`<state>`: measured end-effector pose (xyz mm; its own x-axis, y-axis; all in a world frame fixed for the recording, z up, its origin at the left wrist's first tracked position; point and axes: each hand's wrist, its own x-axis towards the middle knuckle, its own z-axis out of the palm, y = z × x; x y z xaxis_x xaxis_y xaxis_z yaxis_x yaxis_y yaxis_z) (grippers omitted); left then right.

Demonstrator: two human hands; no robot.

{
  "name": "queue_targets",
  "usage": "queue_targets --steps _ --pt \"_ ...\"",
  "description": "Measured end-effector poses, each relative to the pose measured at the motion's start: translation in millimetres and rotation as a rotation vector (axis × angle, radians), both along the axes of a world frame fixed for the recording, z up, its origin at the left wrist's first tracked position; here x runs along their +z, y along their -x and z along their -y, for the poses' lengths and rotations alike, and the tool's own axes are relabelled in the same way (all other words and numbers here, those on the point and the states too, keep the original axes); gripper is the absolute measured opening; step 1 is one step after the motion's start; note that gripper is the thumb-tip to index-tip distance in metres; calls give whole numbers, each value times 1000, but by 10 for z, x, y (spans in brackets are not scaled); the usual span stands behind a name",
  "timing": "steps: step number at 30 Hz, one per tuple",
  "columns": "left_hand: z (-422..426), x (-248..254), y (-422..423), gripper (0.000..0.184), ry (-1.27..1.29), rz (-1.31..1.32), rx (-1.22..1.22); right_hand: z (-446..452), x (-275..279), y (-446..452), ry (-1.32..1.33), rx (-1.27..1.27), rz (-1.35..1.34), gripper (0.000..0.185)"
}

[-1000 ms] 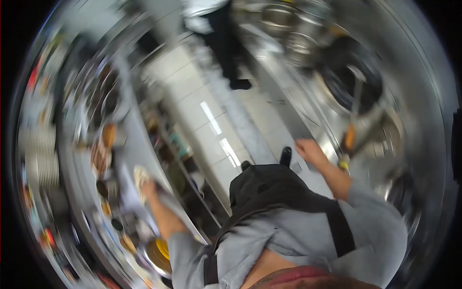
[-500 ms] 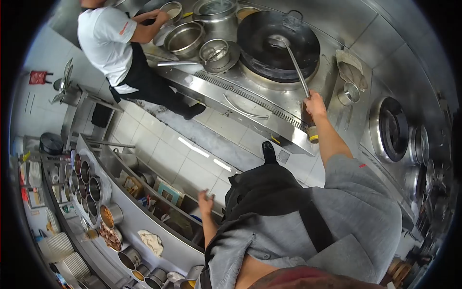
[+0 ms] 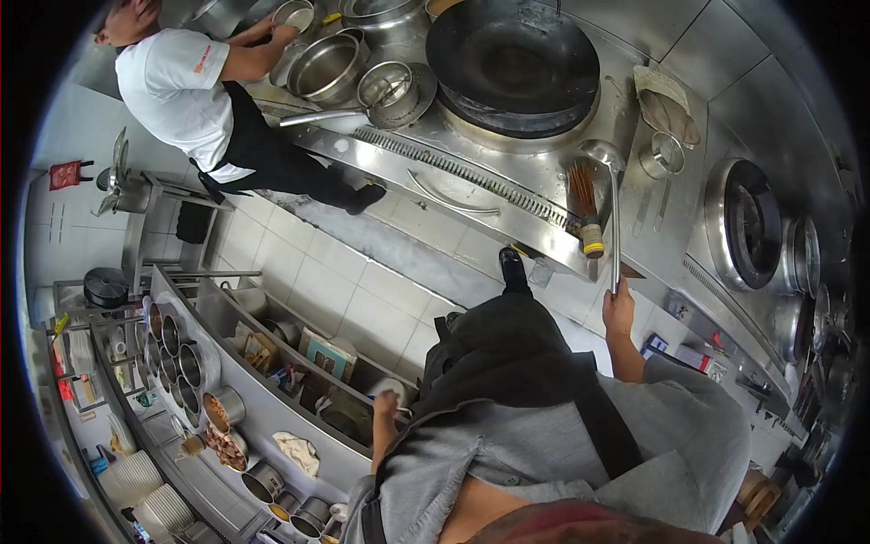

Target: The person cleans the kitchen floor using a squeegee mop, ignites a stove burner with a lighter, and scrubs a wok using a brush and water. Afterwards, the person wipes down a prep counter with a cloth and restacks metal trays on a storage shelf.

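My right hand [image 3: 620,313] is closed round the handle end of a long metal ladle [image 3: 615,208], whose bowl rests over the steel stove top beside a brush [image 3: 584,204] with a yellow-banded handle. Further up, a large black wok [image 3: 513,59] sits on the burner with nothing visible in it. My left hand [image 3: 387,405] hangs low near the open shelf of the prep counter, blurred; its fingers cannot be made out clearly. On that counter a crumpled cloth [image 3: 297,452] lies near metal containers of food.
A co-worker in a white shirt [image 3: 186,91] stands at the upper left, hands at a small pot. Steel pots [image 3: 328,68] and a long-handled pan [image 3: 390,91] stand left of the wok. Another wok [image 3: 750,224] is at the right. Stacked plates [image 3: 131,478] are at the lower left.
The ladle has come out of the wok toward me and to the right, still in my right hand. My left hand has moved slightly lower. The co-worker has shifted left in view.
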<state>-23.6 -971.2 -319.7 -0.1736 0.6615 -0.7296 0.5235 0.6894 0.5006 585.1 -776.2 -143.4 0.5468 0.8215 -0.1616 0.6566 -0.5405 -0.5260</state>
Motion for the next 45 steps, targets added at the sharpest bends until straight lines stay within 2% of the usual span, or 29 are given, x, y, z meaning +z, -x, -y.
queue_targets --steps 2,3,5,7,9,12,13,14,15,16,17,19,21,22,23,25,26,27,28,30,31,32,34,35,38,40,41,43,45 --pt "-450 -107 341 31 -596 -454 -837 -29 -130 -77 -20 25 40 43" --pt "-585 -406 435 32 -245 -147 -170 -52 -202 -125 -33 52 88 44" --pt "-1116 514 30 34 -275 -200 -151 -99 -364 -223 -46 84 110 45" --pt "-1379 943 -229 36 -132 -53 442 -201 -466 -278 -36 77 160 47" --pt "-1256 648 -138 39 -257 -67 442 -336 -526 -339 48 93 173 47" --pt "-796 -101 95 38 -139 -114 275 -511 -610 -427 175 88 132 35" --pt "-592 -317 163 38 -120 -158 92 -567 -657 -466 165 96 132 35" --pt "-443 -247 2 35 15 -159 173 -612 -709 -512 236 101 124 32" --pt "-135 -386 36 27 -184 -30 -20 -646 -728 -539 309 106 117 28" --pt "-234 -28 -131 16 126 -204 -613 -682 -546 -461 325 139 126 26" --pt "7 15 -240 16 126 -194 -584 -703 -457 -391 314 157 136 26" --pt "499 -199 -262 16 168 -136 -414 -714 -324 -251 -166 281 250 29" --pt "686 -372 -346 17 208 -55 -280 -819 -185 30 -268 409 197 31" --pt "693 -464 -384 18 224 9 -211 -937 -172 162 -543 641 283 31" --pt "728 -584 -405 19 231 163 -147 -997 -4 396 -332 637 82 28" --pt "379 -266 -734 25 542 -89 279 -1175 117 815 -216 849 -60 26" --pt "292 -282 -751 33 346 -249 -12 -1274 114 980 -134 911 -161 25" --pt "163 -370 -749 36 343 -252 -24 -1337 112 1117 -26 962 -252 25" --pt "115 -579 -812 33 226 -387 -33 -1399 121 1233 65 1009 -184 25" --pt "-229 -490 -910 32 102 -378 55 -1597 -79 1372 41 1154 -96 26" --pt "-413 -225 -952 32 53 -317 135 -1657 -150 1400 -3 1228 -33 26" --pt "-549 -215 -955 34 29 -286 135 -1713 -141 1496 -5 1257 -26 26" --pt "-707 50 -1051 43 -75 -188 339 -1691 167 1809 59 1228 -87 26" --pt "-747 308 -1097 42 -79 -123 425 -1634 284 1929 114 1165 -148 26" --pt "-587 204 -1184 39 -96 -149 489 -1561 199 2085 155 1216 -165 26" --pt "-403 87 -1159 34 51 -106 415 -1531 -20 2077 181 1272 -153 25" --pt "-273 43 -1152 34 58 -109 423 -1504 -138 2031 127 1393 -52 26" --pt "8 -89 -1135 31 133 107 637 -1440 -254 2010 61 1503 41 26" --pt "306 -304 -1167 29 137 16 651 -1349 -184 1960 150 1471 59 26"
